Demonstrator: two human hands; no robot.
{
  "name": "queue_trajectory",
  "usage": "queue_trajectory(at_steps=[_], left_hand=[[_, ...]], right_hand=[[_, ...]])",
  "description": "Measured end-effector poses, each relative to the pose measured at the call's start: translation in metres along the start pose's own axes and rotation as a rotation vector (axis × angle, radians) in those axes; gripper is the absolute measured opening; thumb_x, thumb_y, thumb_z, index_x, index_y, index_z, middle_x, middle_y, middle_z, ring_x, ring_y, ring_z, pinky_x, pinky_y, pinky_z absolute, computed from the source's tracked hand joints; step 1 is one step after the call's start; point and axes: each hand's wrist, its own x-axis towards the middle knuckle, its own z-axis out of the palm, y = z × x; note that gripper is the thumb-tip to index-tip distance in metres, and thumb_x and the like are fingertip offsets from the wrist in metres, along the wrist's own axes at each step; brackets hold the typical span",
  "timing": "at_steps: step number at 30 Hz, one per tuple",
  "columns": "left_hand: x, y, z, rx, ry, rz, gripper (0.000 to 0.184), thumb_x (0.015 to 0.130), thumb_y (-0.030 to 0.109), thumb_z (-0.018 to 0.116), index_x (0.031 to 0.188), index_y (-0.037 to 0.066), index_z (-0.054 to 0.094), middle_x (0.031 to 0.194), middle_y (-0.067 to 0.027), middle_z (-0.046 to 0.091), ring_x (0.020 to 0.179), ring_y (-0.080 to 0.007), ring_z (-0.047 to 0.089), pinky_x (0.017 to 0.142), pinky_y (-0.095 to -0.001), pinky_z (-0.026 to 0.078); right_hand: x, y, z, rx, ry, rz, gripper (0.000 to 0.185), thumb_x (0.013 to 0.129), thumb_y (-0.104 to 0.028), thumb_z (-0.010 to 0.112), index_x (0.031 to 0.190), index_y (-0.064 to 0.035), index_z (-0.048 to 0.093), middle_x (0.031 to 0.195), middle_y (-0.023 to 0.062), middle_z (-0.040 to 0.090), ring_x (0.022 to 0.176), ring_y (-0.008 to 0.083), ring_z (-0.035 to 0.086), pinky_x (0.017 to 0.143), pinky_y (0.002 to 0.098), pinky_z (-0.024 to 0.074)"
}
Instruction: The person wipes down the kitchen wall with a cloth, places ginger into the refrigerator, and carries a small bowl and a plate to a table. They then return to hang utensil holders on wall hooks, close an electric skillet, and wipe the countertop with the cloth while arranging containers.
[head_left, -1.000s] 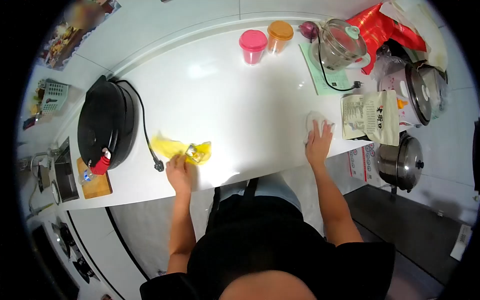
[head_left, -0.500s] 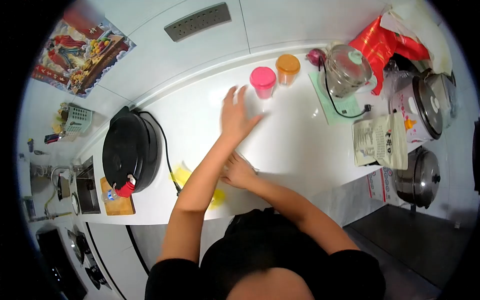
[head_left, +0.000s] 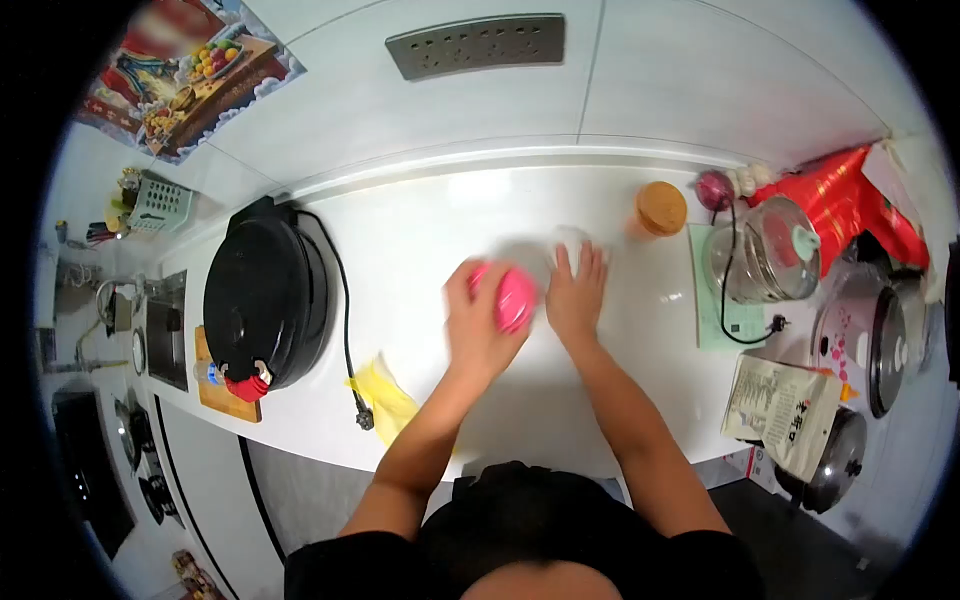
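My left hand [head_left: 480, 318] is wrapped round the pink-lidded cup [head_left: 515, 299], held over the middle of the white counter [head_left: 560, 430]. Just right of it, my right hand [head_left: 577, 292] lies flat with its fingers stretched forward. A pale cloth [head_left: 572, 240] shows at those fingertips, pressed on the counter. The orange-lidded cup [head_left: 660, 209] stands farther back on the right. Beside my left forearm lies a yellow cloth or wrapper [head_left: 384, 396], partly hidden by the arm.
A round black appliance [head_left: 262, 300] with a cord stands at left, by a wooden board [head_left: 225, 392]. At right are a glass pot [head_left: 765, 250] on a green sheet, a paper packet [head_left: 780, 410], an onion [head_left: 714, 189] and a rice cooker [head_left: 860, 335].
My left hand has taken hold of the pink-lidded cup and brought it nearer. My right hand has moved forward and right with the pale cloth. The view has shifted too.
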Motion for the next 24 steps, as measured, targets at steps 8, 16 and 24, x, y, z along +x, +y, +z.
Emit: queue_trajectory(at_steps=[8, 16, 24], left_hand=[[-0.126, -0.047, -0.133, 0.194, -0.03, -0.345, 0.072, 0.058, 0.004, 0.081, 0.123, 0.011, 0.052, 0.126, -0.0182, 0.042, 0.115, -0.0385, 0.046, 0.095, -0.0445, 0.044], [-0.08, -0.035, -0.131, 0.262, 0.036, -0.316, 0.069, 0.062, 0.007, 0.078, 0.125, 0.01, 0.051, 0.126, -0.0189, 0.04, 0.115, -0.0378, 0.046, 0.096, -0.0437, 0.044], [-0.049, -0.042, -0.099, 0.169, 0.017, -0.219, 0.07, 0.061, 0.01, 0.08, 0.125, 0.009, 0.05, 0.127, -0.0185, 0.04, 0.117, -0.0363, 0.046, 0.095, -0.0432, 0.044]], right_hand=[[0.151, -0.029, 0.081, -0.051, 0.221, 0.273, 0.039, 0.098, -0.022, 0.041, 0.133, -0.0086, 0.05, 0.141, 0.0263, 0.04, 0.133, 0.0414, 0.035, 0.112, 0.0515, 0.0217], [0.045, -0.19, 0.096, 0.268, -0.343, -0.624, 0.042, 0.096, -0.036, 0.039, 0.133, -0.0229, 0.054, 0.149, 0.0216, 0.032, 0.139, 0.0374, 0.027, 0.115, 0.0501, 0.013], [0.071, -0.092, 0.069, 0.264, -0.226, -0.623, 0.038, 0.089, -0.016, 0.047, 0.124, -0.02, 0.061, 0.143, 0.0195, 0.041, 0.136, 0.0384, 0.032, 0.113, 0.0525, 0.019]])
